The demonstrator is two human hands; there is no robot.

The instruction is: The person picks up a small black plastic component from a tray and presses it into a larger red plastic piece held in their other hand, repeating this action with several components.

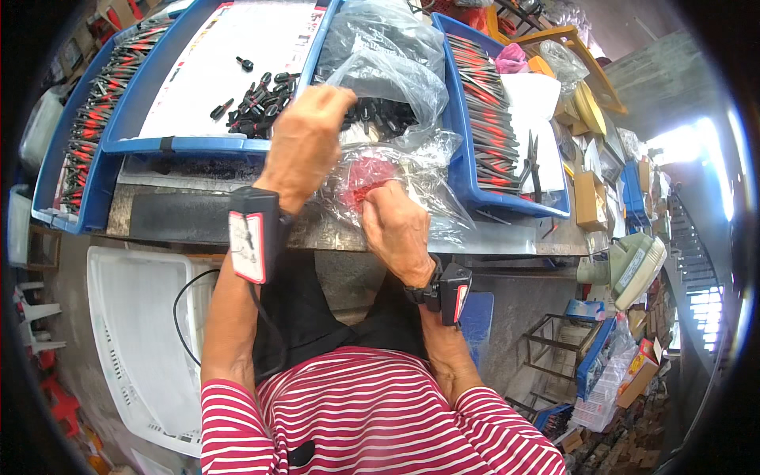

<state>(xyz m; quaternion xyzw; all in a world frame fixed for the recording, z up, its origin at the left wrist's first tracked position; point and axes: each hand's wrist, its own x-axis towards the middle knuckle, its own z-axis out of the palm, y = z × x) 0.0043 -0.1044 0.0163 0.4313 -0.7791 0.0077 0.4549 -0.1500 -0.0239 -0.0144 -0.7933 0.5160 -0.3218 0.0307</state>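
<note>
My left hand [305, 146] is raised at the mouth of a clear plastic bag [388, 67] of small black parts, its fingers curled together; what they hold, if anything, is hidden. My right hand [396, 229] is closed in a pinch at the edge of a second clear bag [431, 178] with small red pieces [368, 174] in it. Whatever lies between its fingertips is too small to make out. Left of my left hand, a pile of black knob-like parts [257, 103] lies on a white printed sheet [190, 79] in a blue tray [186, 145].
Blue trays of red-and-black slim tools stand at the far left [47, 202] and right [507, 204]. Black-handled pliers [532, 162] lie in the right tray. A white plastic basket [146, 269] sits below the bench at left. Boxes and a yellow frame [590, 59] crowd the right.
</note>
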